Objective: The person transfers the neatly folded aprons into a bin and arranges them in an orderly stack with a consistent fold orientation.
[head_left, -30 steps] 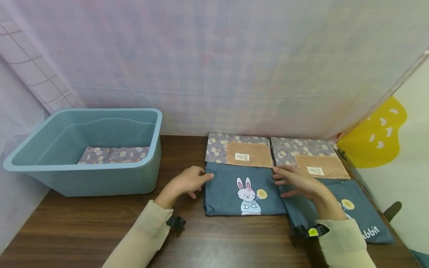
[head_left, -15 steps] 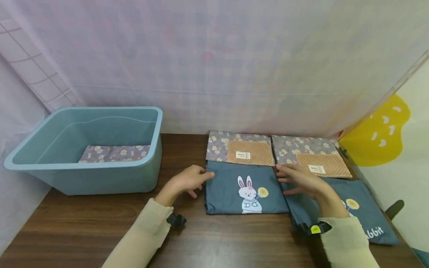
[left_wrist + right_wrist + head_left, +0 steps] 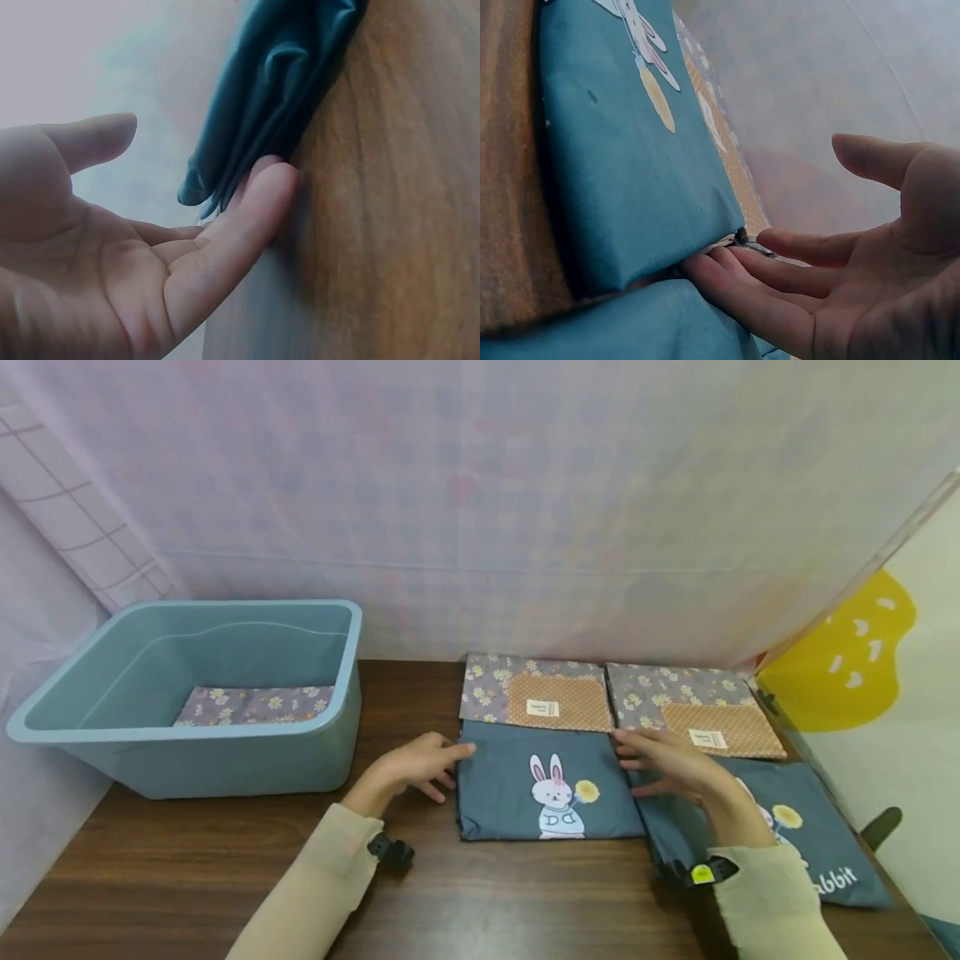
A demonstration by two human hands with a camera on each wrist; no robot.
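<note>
On the dark wooden table (image 3: 187,877), right of centre, lies a folded blue cloth (image 3: 543,785) printed with a white rabbit holding a yellow flower; no words show on it. Just to its right, a second blue cloth (image 3: 810,835) of the same kind, white letters "bbit" readable at its near corner, the rest hidden behind the right sleeve. Behind these, two folded floral cloths (image 3: 525,681) with orange dotted panels, each bearing a small white label (image 3: 542,708); the print on the labels is too small to read. Left hand (image 3: 416,766): fingers straight, loosely spread, fingertips (image 3: 262,180) against the rabbit cloth's left edge where its layers meet the table, thumb held apart. Right hand (image 3: 671,764): also flat and spread, fingers (image 3: 780,247) pushed in at the cloth's right edge, between it and the neighbouring blue cloth; thumb raised clear. Neither hand grips anything. Far left, a blue plastic tub (image 3: 225,768) with one floral cloth (image 3: 255,706) flat on its bottom.
</note>
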